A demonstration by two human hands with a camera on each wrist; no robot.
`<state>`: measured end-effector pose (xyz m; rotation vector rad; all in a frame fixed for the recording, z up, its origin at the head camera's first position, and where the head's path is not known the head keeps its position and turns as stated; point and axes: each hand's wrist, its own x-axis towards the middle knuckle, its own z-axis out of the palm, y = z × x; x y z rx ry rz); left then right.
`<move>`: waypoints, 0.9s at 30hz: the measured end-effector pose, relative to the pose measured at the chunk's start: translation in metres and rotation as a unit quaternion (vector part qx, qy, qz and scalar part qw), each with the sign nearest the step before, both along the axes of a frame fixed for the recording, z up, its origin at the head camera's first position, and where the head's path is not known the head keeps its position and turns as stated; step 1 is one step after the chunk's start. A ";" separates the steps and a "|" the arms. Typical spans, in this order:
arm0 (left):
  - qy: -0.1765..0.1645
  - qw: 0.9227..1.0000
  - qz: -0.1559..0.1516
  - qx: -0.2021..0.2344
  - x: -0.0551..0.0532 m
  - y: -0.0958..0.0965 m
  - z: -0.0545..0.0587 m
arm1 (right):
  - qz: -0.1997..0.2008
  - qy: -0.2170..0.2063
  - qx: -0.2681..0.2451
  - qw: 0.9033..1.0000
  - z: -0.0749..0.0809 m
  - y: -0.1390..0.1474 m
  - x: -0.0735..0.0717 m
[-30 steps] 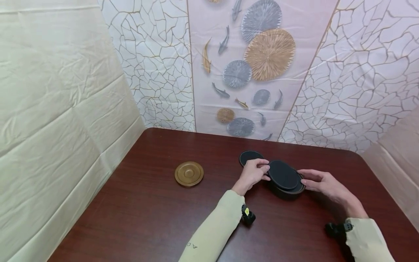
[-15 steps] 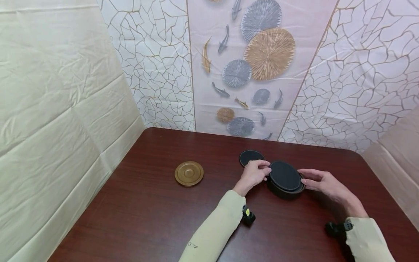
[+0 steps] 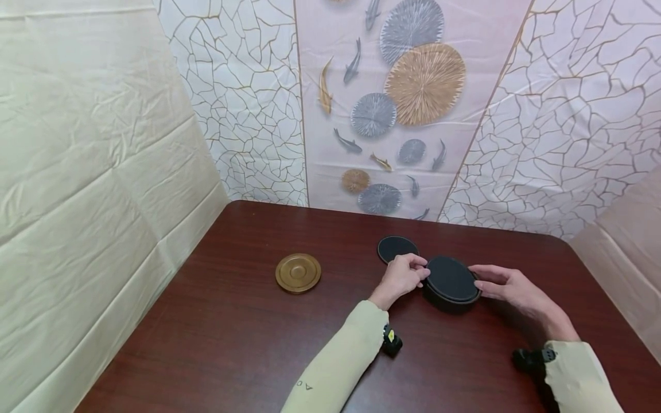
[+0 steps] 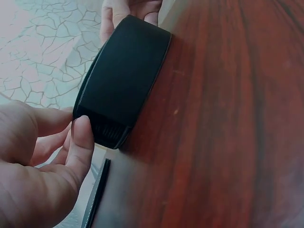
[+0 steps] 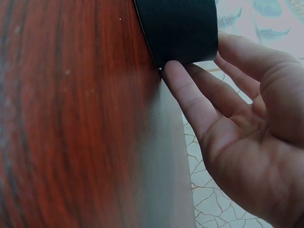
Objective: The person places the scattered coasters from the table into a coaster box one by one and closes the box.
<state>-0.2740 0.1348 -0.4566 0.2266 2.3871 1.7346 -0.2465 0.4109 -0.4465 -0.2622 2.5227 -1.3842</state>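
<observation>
A black round coaster [image 3: 451, 278] lies over the opening of a black round coaster holder [image 3: 450, 305] on the table's right half. My left hand [image 3: 401, 279] pinches the coaster's left edge, thumb and fingertips right at the holder's rim. On the opposite side, my right hand [image 3: 516, 291] holds the holder's wall between thumb and fingers. In the left wrist view the holder's side [image 4: 126, 71] stands upright on the table, with the coaster as a thin edge along its top. The right wrist view shows one fingertip low on the holder's wall [image 5: 183, 28], near the tabletop.
Another black round coaster [image 3: 397, 248] lies flat behind my left hand, partly covered by it. A brown round disc [image 3: 298, 273] with concentric rings lies on the left part of the dark red wooden table [image 3: 232, 344]. Patterned cloth [image 3: 258, 103] hangs behind the table.
The coaster in my left hand has shifted slightly right and down, now sitting more evenly over the holder. My left hand moved along with it; the right hand stayed in place.
</observation>
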 end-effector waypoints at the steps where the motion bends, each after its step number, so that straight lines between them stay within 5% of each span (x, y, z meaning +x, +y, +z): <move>1: 0.005 1.000 -0.002 -0.003 0.000 0.001 0.000 | 0.000 0.000 0.001 1.000 0.000 0.000 0.000; 16: 0.029 0.998 -0.036 -0.032 -0.001 -0.004 -0.005 | -0.002 -0.002 -0.008 1.000 -0.004 0.000 0.000; 27: 0.025 0.997 -0.065 -0.017 -0.021 -0.024 0.004 | 0.003 0.001 -0.013 1.000 -0.004 0.003 -0.001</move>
